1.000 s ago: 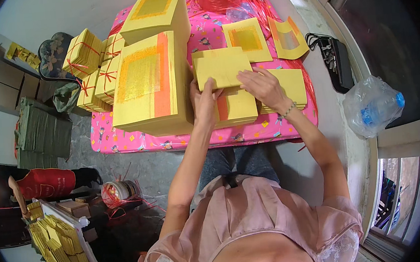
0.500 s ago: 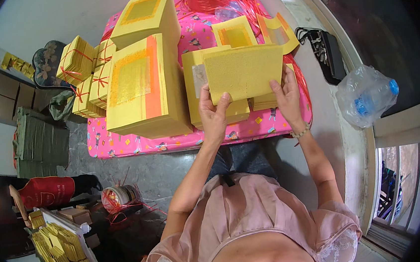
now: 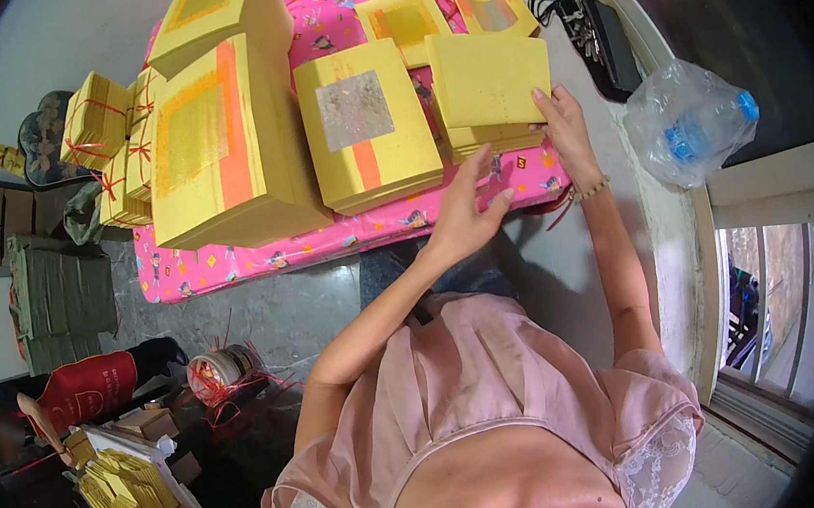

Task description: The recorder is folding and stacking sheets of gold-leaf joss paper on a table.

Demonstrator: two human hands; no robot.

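My right hand [image 3: 568, 133] grips the lower right corner of a plain yellow sheaf of paper [image 3: 488, 77], thumb on its face. The sheaf lies over or just above a low yellow paper stack [image 3: 494, 142] near the table's right corner; I cannot tell whether they touch. My left hand [image 3: 466, 212] is held in front of that stack, fingers stretched and apart, with nothing in it. To its left stands a yellow paper stack with a silver square and orange stripe [image 3: 356, 113]. Farther left rises a taller stack with a gold square and orange band [image 3: 242, 143].
The table wears a pink patterned cover [image 3: 297, 264]. Red-tied yellow bundles [image 3: 91, 122] are piled at its left. Two patterned paper piles, including one in gold [image 3: 403, 24], lie at the back. A black bag [image 3: 607, 48] and a clear plastic bag with blue-capped bottles [image 3: 691, 123] rest on the right ledge.
My left hand has let go of the yellow sheaf and come down toward me. The sheaf has shifted right in my right hand, uncovering the silver-square stack. The whole view has shifted.
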